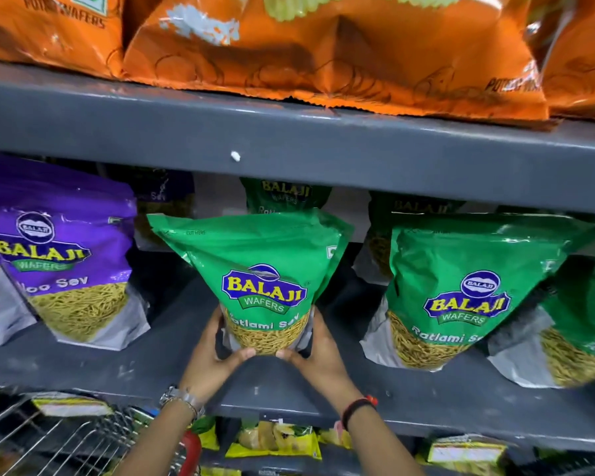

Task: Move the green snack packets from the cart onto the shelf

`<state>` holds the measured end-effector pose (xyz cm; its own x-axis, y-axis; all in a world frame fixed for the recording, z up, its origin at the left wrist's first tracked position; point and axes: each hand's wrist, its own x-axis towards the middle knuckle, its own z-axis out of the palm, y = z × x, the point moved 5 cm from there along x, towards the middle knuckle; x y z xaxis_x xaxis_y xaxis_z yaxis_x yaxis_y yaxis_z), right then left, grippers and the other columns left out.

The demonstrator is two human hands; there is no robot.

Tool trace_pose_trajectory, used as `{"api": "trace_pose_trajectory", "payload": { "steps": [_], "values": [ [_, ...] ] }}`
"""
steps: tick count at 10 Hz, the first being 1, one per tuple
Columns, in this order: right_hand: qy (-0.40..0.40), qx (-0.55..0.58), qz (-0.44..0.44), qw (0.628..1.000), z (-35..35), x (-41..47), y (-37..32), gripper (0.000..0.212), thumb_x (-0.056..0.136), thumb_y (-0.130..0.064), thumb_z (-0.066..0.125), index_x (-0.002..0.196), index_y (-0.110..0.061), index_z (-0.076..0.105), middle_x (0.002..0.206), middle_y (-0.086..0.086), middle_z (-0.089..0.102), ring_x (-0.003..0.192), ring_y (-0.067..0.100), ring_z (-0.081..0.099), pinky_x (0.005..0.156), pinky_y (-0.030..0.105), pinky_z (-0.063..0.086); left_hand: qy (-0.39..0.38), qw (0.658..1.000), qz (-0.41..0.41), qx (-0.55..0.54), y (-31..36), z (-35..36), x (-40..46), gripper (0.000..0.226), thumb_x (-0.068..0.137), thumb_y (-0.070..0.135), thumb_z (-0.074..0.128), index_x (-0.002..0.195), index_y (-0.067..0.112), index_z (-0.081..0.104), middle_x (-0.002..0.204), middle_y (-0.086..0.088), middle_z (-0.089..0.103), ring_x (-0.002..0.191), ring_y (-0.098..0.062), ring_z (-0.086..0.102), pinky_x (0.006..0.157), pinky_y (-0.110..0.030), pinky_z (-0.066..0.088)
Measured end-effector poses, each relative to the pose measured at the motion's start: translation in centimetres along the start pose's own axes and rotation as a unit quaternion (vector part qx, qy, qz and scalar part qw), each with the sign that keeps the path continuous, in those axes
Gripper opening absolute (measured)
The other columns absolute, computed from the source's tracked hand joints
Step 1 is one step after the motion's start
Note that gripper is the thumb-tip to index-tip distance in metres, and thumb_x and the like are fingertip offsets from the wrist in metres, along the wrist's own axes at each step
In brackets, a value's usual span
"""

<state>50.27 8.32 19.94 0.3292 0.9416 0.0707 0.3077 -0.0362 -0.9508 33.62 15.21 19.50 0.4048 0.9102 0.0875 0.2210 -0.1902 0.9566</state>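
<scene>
On the middle shelf [172, 341], between the purple packets [66, 269] to the left and more green packets [461, 290] to the right, a green snack packet [255, 269] stands with both hands pinched on its base: the left hand [213, 352] and right hand [320, 352] each clamp a lower corner, thumbs nearly meeting under the front. Its long axis runs upright, printed face toward the camera, sealed top close under the shelf above and leaning slightly left. The likely trouble is toppling: the base is squeezed narrow, so if the grip lets go before the bottom spreads flat, the wide top could tip the packet forward off the edge toward the cart [49, 438], or sideways.
</scene>
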Motion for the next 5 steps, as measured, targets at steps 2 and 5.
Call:
{"api": "trace_pose_trajectory", "payload": {
  "steps": [2,5],
  "values": [
    [-0.018,0.004,0.019,1.0,0.4,-1.0,0.3,0.088,0.068,-0.015,0.076,0.136,-0.026,0.021,0.138,-0.007,0.043,0.127,0.008,0.039,0.105,0.031,0.039,0.013,1.0,-0.013,-0.006,0.1,0.5,-1.0,0.086,0.069,0.03,0.073,0.135,0.029,0.018,0.135,0.019,0.028,0.127,-0.004,0.026,0.101,-0.027,0.026],
    [0.054,0.007,0.029,0.998,-1.0,-4.0,0.1,0.098,0.072,-0.02,0.074,0.14,-0.025,0.003,0.149,-0.007,0.015,0.137,0.008,0.017,0.111,0.022,0.021,0.099,0.995,-0.005,-0.023,1.5,0.5,-2.5,0.129,0.036,0.081,0.058,0.14,0.023,0.006,0.144,0.012,0.015,0.131,-0.004,0.016,0.105,-0.028,0.021]
  ]
}}
